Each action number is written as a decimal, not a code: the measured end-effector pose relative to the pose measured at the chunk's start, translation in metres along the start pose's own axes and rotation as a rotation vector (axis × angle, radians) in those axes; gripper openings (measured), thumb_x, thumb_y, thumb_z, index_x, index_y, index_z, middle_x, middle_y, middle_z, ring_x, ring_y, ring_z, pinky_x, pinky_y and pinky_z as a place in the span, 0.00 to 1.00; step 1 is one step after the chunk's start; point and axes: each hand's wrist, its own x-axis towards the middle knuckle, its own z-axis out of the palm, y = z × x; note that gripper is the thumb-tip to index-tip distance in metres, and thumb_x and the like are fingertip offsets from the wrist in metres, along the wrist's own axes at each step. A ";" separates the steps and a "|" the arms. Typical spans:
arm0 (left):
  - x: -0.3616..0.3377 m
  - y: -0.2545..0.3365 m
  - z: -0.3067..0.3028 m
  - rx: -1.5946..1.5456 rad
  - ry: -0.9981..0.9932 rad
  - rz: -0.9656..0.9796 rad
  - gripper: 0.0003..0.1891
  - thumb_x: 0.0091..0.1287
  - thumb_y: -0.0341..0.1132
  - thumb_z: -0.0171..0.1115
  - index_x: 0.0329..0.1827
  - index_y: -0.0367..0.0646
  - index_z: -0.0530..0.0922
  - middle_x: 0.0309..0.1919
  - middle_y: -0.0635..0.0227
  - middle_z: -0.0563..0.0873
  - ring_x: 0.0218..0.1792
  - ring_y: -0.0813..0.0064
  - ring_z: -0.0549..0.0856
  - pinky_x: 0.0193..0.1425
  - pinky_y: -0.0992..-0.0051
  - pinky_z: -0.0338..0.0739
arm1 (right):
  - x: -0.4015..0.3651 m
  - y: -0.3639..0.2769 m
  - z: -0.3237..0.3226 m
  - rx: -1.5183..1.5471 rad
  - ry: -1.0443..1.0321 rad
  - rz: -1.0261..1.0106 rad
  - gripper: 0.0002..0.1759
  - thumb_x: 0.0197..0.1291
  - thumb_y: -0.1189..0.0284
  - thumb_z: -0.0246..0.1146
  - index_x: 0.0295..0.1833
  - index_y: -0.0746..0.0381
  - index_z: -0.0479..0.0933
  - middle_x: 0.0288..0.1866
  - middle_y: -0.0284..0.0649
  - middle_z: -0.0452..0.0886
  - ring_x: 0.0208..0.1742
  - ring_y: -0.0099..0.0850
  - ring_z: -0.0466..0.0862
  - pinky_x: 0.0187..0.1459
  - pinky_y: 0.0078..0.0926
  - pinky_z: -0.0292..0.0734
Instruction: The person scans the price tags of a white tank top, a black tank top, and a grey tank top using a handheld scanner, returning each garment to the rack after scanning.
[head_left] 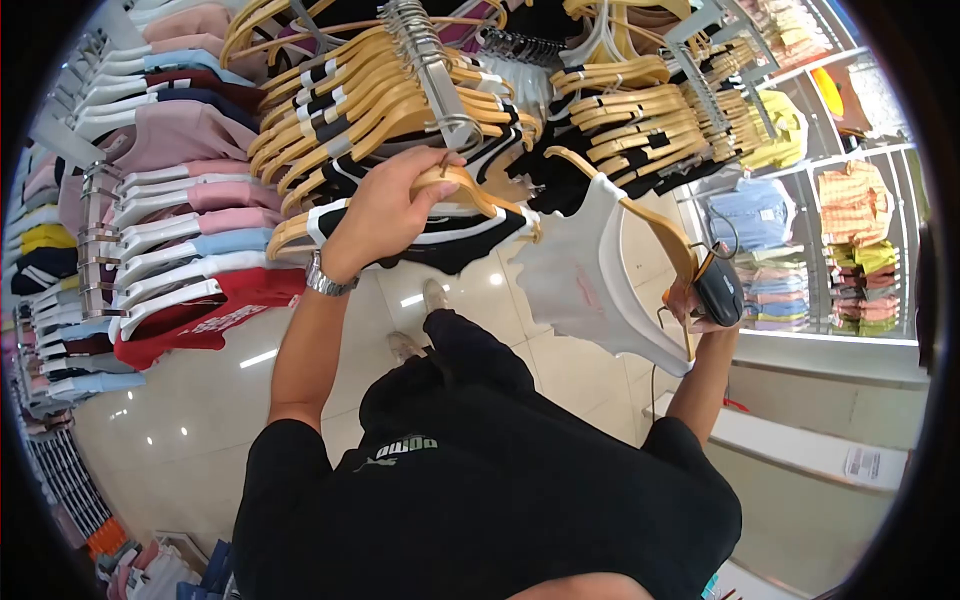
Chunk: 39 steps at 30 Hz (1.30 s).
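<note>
My left hand [395, 200], with a metal watch on its wrist, is closed around the top of a wooden hanger [472, 192] at the front of a rail. Black garments with white trim [450, 245] hang just below these fingers. On the right, my right hand [690, 308] is closed on another wooden hanger [655, 222], held away from the rail. That hanger carries a white sleeveless top [580, 270] with a small pinkish print, tilted sideways. A black device [718, 292] with a cord lies against the right hand and partly hides its fingers.
Ahead, a metal rail arm [440, 90] holds several wooden hangers; another hanger row [640, 125] is to its right. Pastel shirts [200, 195] on white hangers line the left. Folded and hung shirts [770, 215] fill the right shelves. A white ledge [800, 440] runs at lower right.
</note>
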 end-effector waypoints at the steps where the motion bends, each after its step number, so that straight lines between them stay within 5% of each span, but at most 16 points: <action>1: 0.000 0.001 -0.002 0.013 -0.009 0.002 0.14 0.69 0.28 0.64 0.57 0.36 0.82 0.48 0.57 0.85 0.47 0.62 0.84 0.57 0.71 0.77 | 0.008 -0.003 -0.009 -0.023 -0.057 0.023 0.22 0.45 0.71 0.82 0.40 0.65 0.77 0.34 0.43 0.78 0.28 0.31 0.80 0.28 0.29 0.74; 9: 0.000 0.009 -0.006 0.091 -0.034 -0.017 0.15 0.68 0.28 0.64 0.57 0.38 0.82 0.47 0.56 0.83 0.50 0.56 0.82 0.61 0.67 0.74 | 0.106 -0.018 -0.071 -0.129 -0.667 0.204 0.21 0.51 0.69 0.81 0.44 0.67 0.78 0.36 0.44 0.83 0.36 0.36 0.86 0.34 0.35 0.80; 19: -0.002 0.011 -0.004 0.076 -0.048 -0.140 0.17 0.66 0.30 0.66 0.57 0.38 0.82 0.50 0.57 0.83 0.54 0.56 0.81 0.63 0.65 0.73 | 0.247 0.016 -0.088 -0.023 -1.162 0.257 0.21 0.53 0.68 0.80 0.44 0.68 0.78 0.40 0.45 0.84 0.37 0.36 0.87 0.37 0.34 0.83; 26: -0.001 0.017 0.001 0.135 0.023 -0.160 0.16 0.67 0.33 0.68 0.56 0.40 0.85 0.62 0.55 0.80 0.67 0.56 0.72 0.73 0.62 0.66 | 0.329 0.048 -0.076 0.064 -1.299 0.185 0.17 0.59 0.66 0.76 0.44 0.67 0.80 0.43 0.42 0.85 0.36 0.33 0.86 0.38 0.28 0.83; 29: 0.000 0.016 0.003 0.090 0.030 -0.178 0.16 0.66 0.35 0.69 0.55 0.40 0.86 0.67 0.54 0.77 0.71 0.55 0.68 0.75 0.60 0.63 | 0.360 0.063 -0.065 0.136 -1.341 0.113 0.27 0.52 0.74 0.79 0.56 0.72 0.77 0.43 0.46 0.84 0.37 0.32 0.86 0.36 0.31 0.84; 30: 0.000 0.017 0.004 0.063 0.031 -0.198 0.16 0.65 0.35 0.69 0.55 0.41 0.86 0.68 0.54 0.77 0.72 0.55 0.67 0.75 0.59 0.62 | 0.364 0.065 -0.058 0.165 -1.321 0.137 0.22 0.55 0.72 0.77 0.51 0.70 0.78 0.41 0.45 0.84 0.37 0.34 0.86 0.36 0.31 0.83; 32: 0.001 0.020 0.005 0.059 0.044 -0.209 0.17 0.65 0.36 0.70 0.55 0.40 0.86 0.66 0.54 0.79 0.71 0.54 0.68 0.75 0.59 0.62 | 0.373 0.067 -0.044 0.224 -1.281 0.182 0.13 0.61 0.69 0.75 0.40 0.67 0.82 0.37 0.42 0.84 0.35 0.36 0.85 0.35 0.31 0.83; 38: -0.003 0.017 0.006 0.146 0.053 -0.219 0.18 0.65 0.38 0.70 0.56 0.41 0.85 0.66 0.51 0.75 0.64 0.49 0.76 0.70 0.61 0.68 | 0.393 0.074 -0.018 0.273 -1.244 0.275 0.12 0.59 0.72 0.75 0.42 0.68 0.82 0.39 0.45 0.84 0.37 0.36 0.86 0.34 0.32 0.83; 39: -0.003 0.016 0.006 0.154 0.051 -0.214 0.18 0.65 0.39 0.71 0.56 0.41 0.85 0.66 0.50 0.75 0.64 0.49 0.76 0.69 0.61 0.68 | 0.400 0.088 -0.019 0.253 -1.357 0.132 0.15 0.57 0.73 0.76 0.45 0.69 0.82 0.40 0.45 0.84 0.39 0.35 0.86 0.36 0.32 0.84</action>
